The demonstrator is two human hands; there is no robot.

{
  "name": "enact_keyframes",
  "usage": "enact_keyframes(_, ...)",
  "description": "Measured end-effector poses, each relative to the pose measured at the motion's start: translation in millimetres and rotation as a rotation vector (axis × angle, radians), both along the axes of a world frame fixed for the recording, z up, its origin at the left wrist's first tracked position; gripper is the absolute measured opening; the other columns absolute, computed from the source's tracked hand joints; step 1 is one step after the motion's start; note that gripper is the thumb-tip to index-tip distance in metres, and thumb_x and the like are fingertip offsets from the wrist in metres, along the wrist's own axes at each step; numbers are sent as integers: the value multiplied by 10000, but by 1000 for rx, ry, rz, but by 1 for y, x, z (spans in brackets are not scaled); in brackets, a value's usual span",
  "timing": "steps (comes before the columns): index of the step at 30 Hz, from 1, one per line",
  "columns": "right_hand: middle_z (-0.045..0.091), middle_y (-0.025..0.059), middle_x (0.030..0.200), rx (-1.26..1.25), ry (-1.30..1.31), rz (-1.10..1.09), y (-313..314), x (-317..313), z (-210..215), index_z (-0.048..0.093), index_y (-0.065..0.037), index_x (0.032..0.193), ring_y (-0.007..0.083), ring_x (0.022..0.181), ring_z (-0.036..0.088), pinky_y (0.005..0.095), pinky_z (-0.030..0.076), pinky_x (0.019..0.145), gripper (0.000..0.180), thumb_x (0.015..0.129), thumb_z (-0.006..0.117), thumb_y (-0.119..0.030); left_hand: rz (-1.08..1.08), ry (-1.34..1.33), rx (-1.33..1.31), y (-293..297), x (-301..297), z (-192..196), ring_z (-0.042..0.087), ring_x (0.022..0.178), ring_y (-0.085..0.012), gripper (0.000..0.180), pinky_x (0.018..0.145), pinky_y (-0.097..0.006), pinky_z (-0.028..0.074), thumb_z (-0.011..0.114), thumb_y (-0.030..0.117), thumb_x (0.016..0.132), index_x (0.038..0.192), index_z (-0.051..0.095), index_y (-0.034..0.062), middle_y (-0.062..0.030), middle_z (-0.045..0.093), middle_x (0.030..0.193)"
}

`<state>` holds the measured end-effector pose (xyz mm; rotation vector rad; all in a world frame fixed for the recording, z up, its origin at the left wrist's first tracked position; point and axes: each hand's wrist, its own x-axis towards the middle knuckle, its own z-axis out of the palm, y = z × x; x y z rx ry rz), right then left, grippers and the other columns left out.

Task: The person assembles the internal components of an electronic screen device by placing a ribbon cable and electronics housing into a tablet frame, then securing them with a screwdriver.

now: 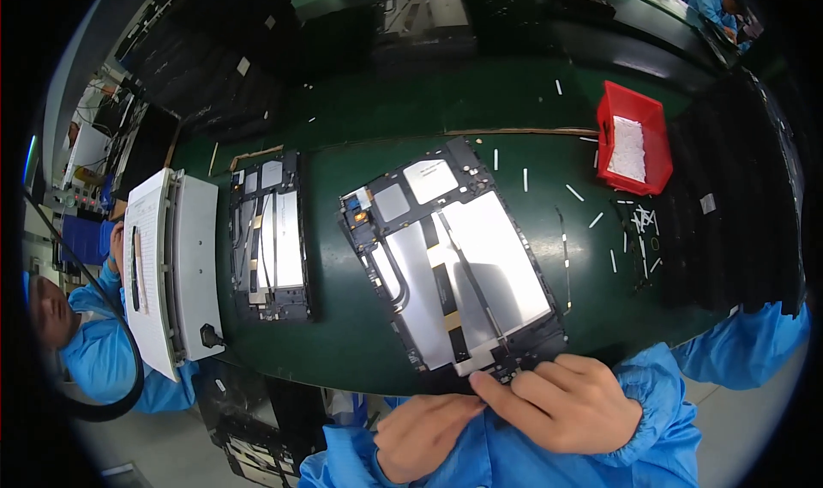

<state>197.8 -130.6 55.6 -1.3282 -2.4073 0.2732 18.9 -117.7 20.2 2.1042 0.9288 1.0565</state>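
An opened tablet [463,256] lies back-up on the green bench, its silver shields and black frame showing. My right hand [561,402] rests at the tablet's near edge, its index finger pressing on a small dark part at the bottom corner [506,370]. My left hand [424,436] sits curled just below that edge, thumb and fingers pinched close to the same spot. Whether it holds anything is hidden. Both arms wear blue sleeves.
A second opened tablet [267,239] lies to the left, beside a white box-shaped device [171,269]. A red bin [633,138] with white pieces stands at the right, with small white strips [639,222] scattered near it. A person in blue [81,342] is at the far left.
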Motion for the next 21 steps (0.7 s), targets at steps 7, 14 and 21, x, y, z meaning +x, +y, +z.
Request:
enact_keyframes(7,551,49,608,-407,636,-210,-5,-36,-22,668,-7,939,162,495,553,279,451,474,250,722,738,-109,200,-512,-421,-16,-26,-31,556,597,-124,134,520,-204,418,703,38,764,837,612,-28,-124,621,803)
enact_keyframes(14,608,99,731,-523,797,-255,9,-42,-33,651,-3,839,211,586,584,289,486,534,187,667,722,13,60,-552,-851,-36,-47,-52,346,1208,-251,426,1011,-362,259,459,294,931,1190,489,-43,-195,280,1348)
enact_keyframes(21,534,133,798,-506,416,-273,34,-48,-40,570,11,820,291,653,581,339,474,563,130,752,635,-77,157,-250,-701,-20,-45,-32,513,1033,-222,361,842,-284,410,596,156,860,1167,548,-27,-159,500,1172)
